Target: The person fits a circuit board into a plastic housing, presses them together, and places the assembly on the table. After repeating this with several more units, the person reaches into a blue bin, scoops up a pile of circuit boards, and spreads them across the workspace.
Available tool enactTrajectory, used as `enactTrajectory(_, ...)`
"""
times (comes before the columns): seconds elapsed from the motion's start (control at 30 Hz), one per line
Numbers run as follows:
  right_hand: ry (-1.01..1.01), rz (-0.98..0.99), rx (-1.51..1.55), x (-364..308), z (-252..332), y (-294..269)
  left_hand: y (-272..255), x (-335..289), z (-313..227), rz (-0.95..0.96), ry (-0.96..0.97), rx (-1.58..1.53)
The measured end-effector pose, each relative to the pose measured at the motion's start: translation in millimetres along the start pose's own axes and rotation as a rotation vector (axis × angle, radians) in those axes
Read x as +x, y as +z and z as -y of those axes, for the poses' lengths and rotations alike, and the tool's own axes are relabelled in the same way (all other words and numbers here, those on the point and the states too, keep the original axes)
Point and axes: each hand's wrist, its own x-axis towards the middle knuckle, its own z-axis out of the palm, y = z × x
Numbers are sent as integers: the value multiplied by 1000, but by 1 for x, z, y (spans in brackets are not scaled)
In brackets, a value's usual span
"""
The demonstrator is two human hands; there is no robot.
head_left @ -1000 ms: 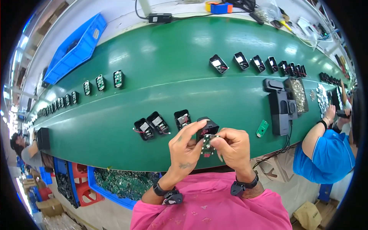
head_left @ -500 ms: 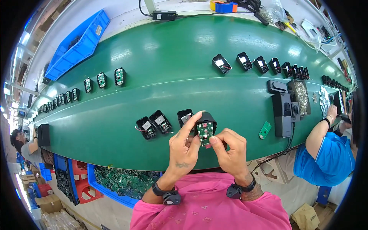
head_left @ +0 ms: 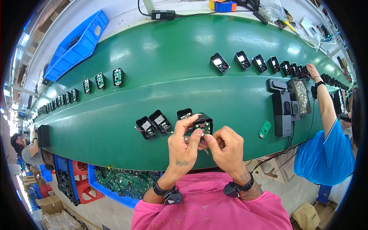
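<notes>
Your left hand grips a black housing over the table; green circuit board at its mouth, seating unconfirmed. Your right hand touches the board's lower end; cannot tell if that grip pinches. Left-row housings boarded; two nearby housings lack boards.

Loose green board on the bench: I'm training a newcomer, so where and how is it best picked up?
The green board is probably best pinched across its two long edges, from above: it lies flat on the bench, longer than wide.
</notes>
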Motion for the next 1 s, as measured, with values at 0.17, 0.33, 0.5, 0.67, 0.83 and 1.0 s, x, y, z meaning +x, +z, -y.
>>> enactTrajectory(0.17,96,44,130,3,-3,2,-2,5,1,66,-68,46)
enactTrajectory(0.33,-11,94,120,4,-7,2,1,5,3,63,-64,71)
enactTrajectory(0.5,134,164,372,4,-4,5,1,9,3,52,-80,64)
enactTrajectory(0.67,103,151,242,5,-9,-1,1,12,-3,101,-124,113)
enactTrajectory(0.83,61,138,116,5,-9,2,-1,15,2,101,-132,83)
enactTrajectory(1.0,155,179,258,7,-13,0,0,15,0,99,-143,94)
